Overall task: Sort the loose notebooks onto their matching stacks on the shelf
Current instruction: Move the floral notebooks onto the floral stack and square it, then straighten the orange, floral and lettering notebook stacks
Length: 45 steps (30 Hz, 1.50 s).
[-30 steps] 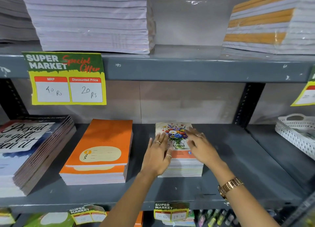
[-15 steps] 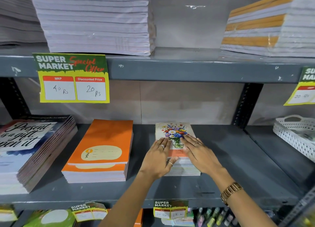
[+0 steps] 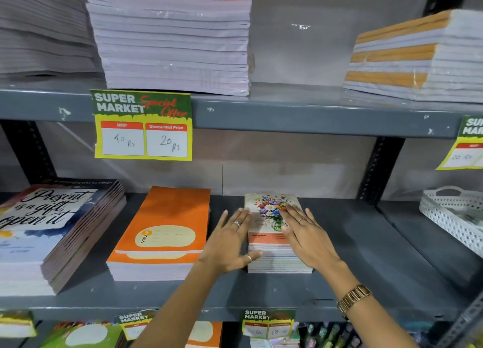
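A small stack of flower-cover notebooks stands on the grey middle shelf. My left hand lies flat against the stack's left side, fingers spread, thumb at its front corner. My right hand rests flat on the top cover, toward the right side. Neither hand grips a notebook. Left of it sits an orange notebook stack, and further left a stack with the "Present is a gift" cover.
A white perforated basket stands at the right on the same shelf. The upper shelf carries tall pale stacks and an orange-striped stack. Price tags hang from the shelf edges. More stationery fills the shelf below.
My left hand slid off the top cover to the stack's left side. My right hand stayed on the cover. The camera shifted a little to the left.
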Each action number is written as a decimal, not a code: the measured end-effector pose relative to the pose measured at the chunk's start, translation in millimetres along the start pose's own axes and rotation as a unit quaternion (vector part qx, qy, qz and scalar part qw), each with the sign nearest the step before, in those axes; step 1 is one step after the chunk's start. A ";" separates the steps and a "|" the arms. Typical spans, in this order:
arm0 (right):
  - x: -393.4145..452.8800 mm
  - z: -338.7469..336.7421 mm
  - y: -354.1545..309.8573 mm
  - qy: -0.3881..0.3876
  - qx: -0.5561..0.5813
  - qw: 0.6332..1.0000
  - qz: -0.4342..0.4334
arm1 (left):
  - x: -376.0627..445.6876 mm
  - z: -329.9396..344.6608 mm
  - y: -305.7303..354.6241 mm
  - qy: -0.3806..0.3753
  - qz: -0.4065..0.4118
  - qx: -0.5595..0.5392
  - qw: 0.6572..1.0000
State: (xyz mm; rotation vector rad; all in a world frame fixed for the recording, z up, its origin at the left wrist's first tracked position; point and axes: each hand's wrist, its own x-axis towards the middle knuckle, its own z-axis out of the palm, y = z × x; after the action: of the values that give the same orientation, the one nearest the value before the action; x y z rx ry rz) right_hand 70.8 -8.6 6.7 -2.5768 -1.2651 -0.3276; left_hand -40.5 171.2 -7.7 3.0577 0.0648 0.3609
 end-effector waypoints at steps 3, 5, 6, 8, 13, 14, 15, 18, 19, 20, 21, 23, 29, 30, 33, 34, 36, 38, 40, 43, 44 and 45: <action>8.7 -3.1 -23.8 0.021 0.007 1.000 -0.023 | -19.4 -15.4 -32.5 -0.003 -0.003 0.037 0.999; 15.2 -2.6 -43.4 0.024 0.019 0.999 -0.041 | -35.2 -22.5 -55.0 -0.007 -0.008 0.056 0.998; 18.3 -1.0 -55.1 0.021 0.027 0.998 -0.050 | -44.3 -24.9 -67.0 -0.014 -0.014 0.064 0.998; 23.7 4.1 -76.1 0.017 0.037 0.997 -0.068 | -60.3 -28.0 -87.4 -0.023 -0.029 0.064 0.997; 35.2 26.6 -132.7 -0.009 0.031 0.992 -0.123 | -98.3 -34.3 -128.6 -0.053 -0.076 0.039 0.995; 37.3 31.2 -143.6 -0.018 0.041 0.991 -0.128 | -104.3 -34.3 -135.1 -0.056 -0.082 0.036 0.994; 39.8 35.8 -154.5 -0.028 0.050 0.990 -0.132 | -110.0 -34.3 -141.9 -0.059 -0.086 0.036 0.994; 45.5 48.1 -176.0 -0.059 0.054 0.989 -0.128 | -120.4 -32.7 -155.6 -0.066 -0.092 0.030 0.993; 46.6 51.7 -180.8 -0.077 0.054 0.989 -0.116 | -122.5 -31.8 -158.9 -0.068 -0.093 0.025 0.993; 47.6 54.8 -184.6 -0.096 0.051 0.989 -0.105 | -123.9 -30.9 -161.7 -0.070 -0.091 0.021 0.993; 48.6 57.6 -187.3 -0.119 0.045 0.987 -0.095 | -124.8 -29.9 -163.8 -0.072 -0.088 0.021 0.993; 49.5 61.8 -192.9 -0.161 0.029 0.984 -0.077 | -126.3 -27.9 -167.7 -0.074 -0.083 0.021 0.994; 44.3 63.5 -199.9 -0.170 0.007 0.984 -0.060 | -130.1 -20.9 -177.3 -0.053 -0.067 0.005 0.996; 43.1 63.0 -200.7 -0.169 0.006 0.984 -0.060 | -131.4 -20.1 -178.6 -0.049 -0.062 0.007 0.997; 37.5 63.4 -204.8 -0.155 0.010 0.986 -0.059 | -135.6 -18.1 -181.3 -0.036 -0.052 0.007 0.998; 35.5 64.6 -205.5 -0.148 0.011 0.987 -0.058 | -137.1 -18.2 -181.1 -0.035 -0.052 0.006 0.998; 32.3 67.0 -206.5 -0.131 0.016 0.990 -0.056 | -139.5 -18.2 -180.7 -0.032 -0.050 0.007 0.998; 29.2 70.8 -207.7 -0.109 0.015 0.992 -0.057 | -141.8 -17.3 -180.7 -0.022 -0.051 0.004 0.998; 27.9 76.5 -207.7 -0.094 0.012 0.994 -0.057 | -143.5 -15.5 -179.7 -0.015 -0.049 0.021 0.998; 27.9 79.9 -208.7 -0.105 0.003 0.994 -0.040 | -143.8 -13.1 -177.2 -0.007 -0.056 0.030 0.998; 28.8 78.2 -210.1 -0.105 -0.006 0.994 -0.042 | -144.0 -12.2 -176.9 0.000 -0.054 0.026 0.998; 28.3 76.2 -211.2 -0.100 -0.022 0.994 -0.036 | -144.4 -12.6 -176.3 0.004 -0.055 0.023 0.998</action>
State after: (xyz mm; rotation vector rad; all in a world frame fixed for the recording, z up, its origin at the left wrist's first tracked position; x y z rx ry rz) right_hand -73.8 161.6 -30.0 -2.6603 -1.4360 -0.1142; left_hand -189.8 340.6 -40.6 3.0807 0.2427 0.3687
